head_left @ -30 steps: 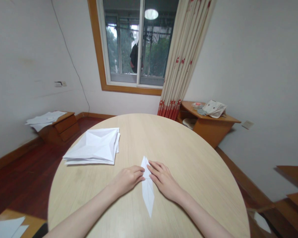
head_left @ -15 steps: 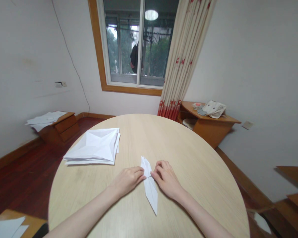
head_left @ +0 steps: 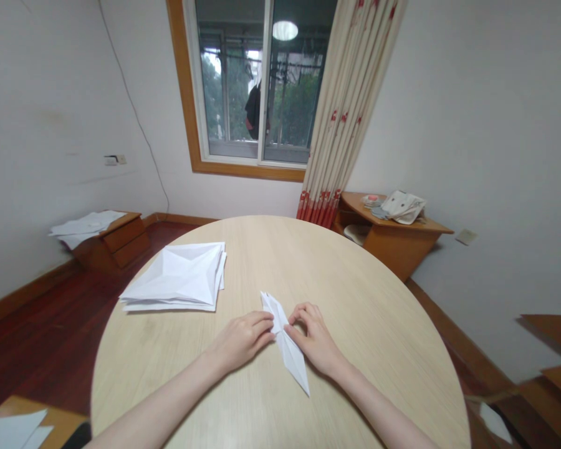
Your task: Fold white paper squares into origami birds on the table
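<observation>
A narrow piece of folded white paper [head_left: 293,360], pointed at its near end and split into tips at the far end, slants across the round table [head_left: 346,274]. My left hand [head_left: 243,340] pinches its left edge near the middle, thumb and fingers closed. On the opposite edge, my right hand [head_left: 315,337] grips the paper between thumb and curled fingers. Fingertips cover parts of the paper's middle. Beyond my left hand lies a stack of creased white paper sheets [head_left: 177,274].
A small wooden cabinet [head_left: 116,240] with papers on top stands at the left wall. Behind the table to the right is a corner shelf [head_left: 393,240] holding a cloth bag [head_left: 404,206]. More white paper [head_left: 16,430] lies on a wooden surface at the lower left.
The folded paper has turned: its near tip has swung to the right and its far tips slightly left. Both hands stay on it, nearly in the same place.
</observation>
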A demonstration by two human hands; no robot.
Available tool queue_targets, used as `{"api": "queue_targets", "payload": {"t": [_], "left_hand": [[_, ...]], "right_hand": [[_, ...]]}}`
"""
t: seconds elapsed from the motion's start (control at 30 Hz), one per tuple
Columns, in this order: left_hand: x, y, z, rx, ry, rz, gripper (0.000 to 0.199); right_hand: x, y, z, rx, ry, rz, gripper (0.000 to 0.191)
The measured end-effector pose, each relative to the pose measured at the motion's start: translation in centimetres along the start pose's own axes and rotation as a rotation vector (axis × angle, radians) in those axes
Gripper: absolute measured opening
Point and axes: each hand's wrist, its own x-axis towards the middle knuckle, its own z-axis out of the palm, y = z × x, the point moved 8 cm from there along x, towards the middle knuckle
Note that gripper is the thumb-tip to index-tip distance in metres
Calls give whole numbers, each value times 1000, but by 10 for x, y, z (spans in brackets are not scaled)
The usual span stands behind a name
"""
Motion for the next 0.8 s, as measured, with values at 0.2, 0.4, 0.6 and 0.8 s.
{"api": "queue_targets", "payload": {"t": [0.2,0.4,0.6,0.8], "left_hand": [[1,5,-10,-59,-6,-21,21],[3,12,-22,-128,66,-9,28],[1,9,-27,-170,148,-29,40],[1,5,-21,-113,110,-49,54]], "right_hand": [[1,-3,-7,69,68,-45,4],[-2,-12,-13,85,85,-84,10],[-8,-27,-21,-11,182,-286,6],[-12,-39,-22,-167,207,-445,9]]}}
